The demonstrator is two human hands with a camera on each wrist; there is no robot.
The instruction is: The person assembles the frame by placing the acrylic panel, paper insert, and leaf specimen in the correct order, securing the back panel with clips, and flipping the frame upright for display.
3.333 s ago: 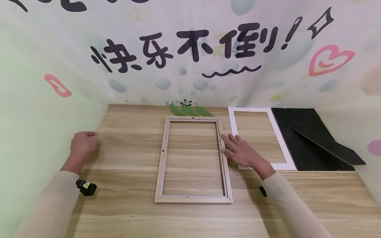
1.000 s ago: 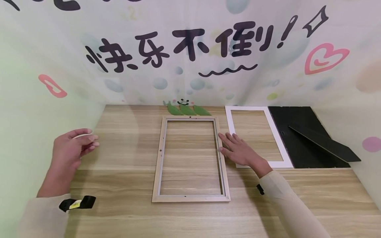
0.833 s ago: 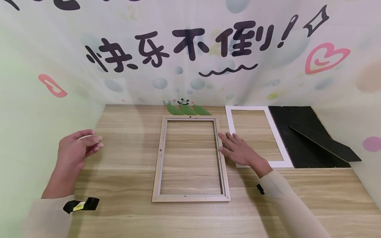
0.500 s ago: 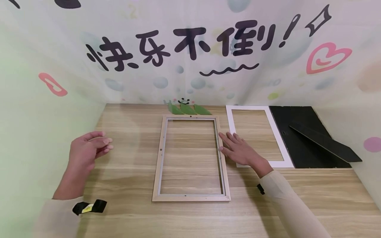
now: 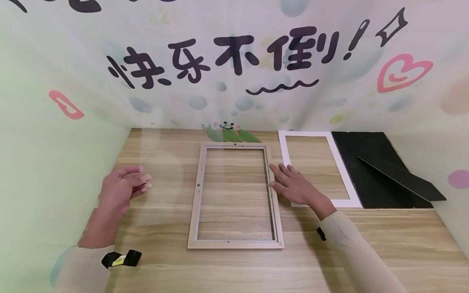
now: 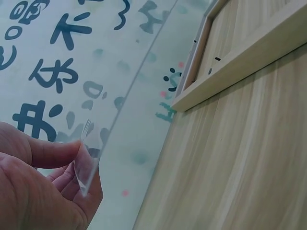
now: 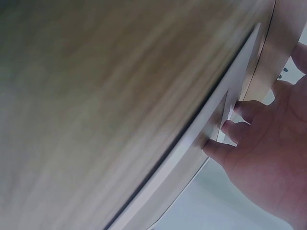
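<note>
A bare light-wood frame [image 5: 235, 245] lies flat on the table. At its left, my left hand [image 5: 119, 191] pinches a transparent sheet between thumb and fingers. In the left wrist view, the clear sheet [image 6: 88, 163] is tilted, its straight edge rising past the wooden frame [image 6: 240, 62], and the left hand [image 6: 43, 177] grips it near a corner. Its outline is faint in the head view. My right hand [image 5: 298, 187] has its fingers extended, fingertips touching the frame's right side. The right wrist view shows this hand [image 7: 268, 148] with its fingers spread.
Right of the frame, a white mat [image 5: 357, 201] lies partly under the right hand, beside a black backing board [image 5: 377, 187] with its stand leg [image 5: 406, 179] raised. Green paper leaves [image 5: 231, 135] sit behind the frame. A printed cloth [image 5: 234, 93] hangs at the back of the table.
My left hand, with the clear sheet, has moved right and slightly towards me, nearer the frame. My right hand has stayed at the frame's right side.
</note>
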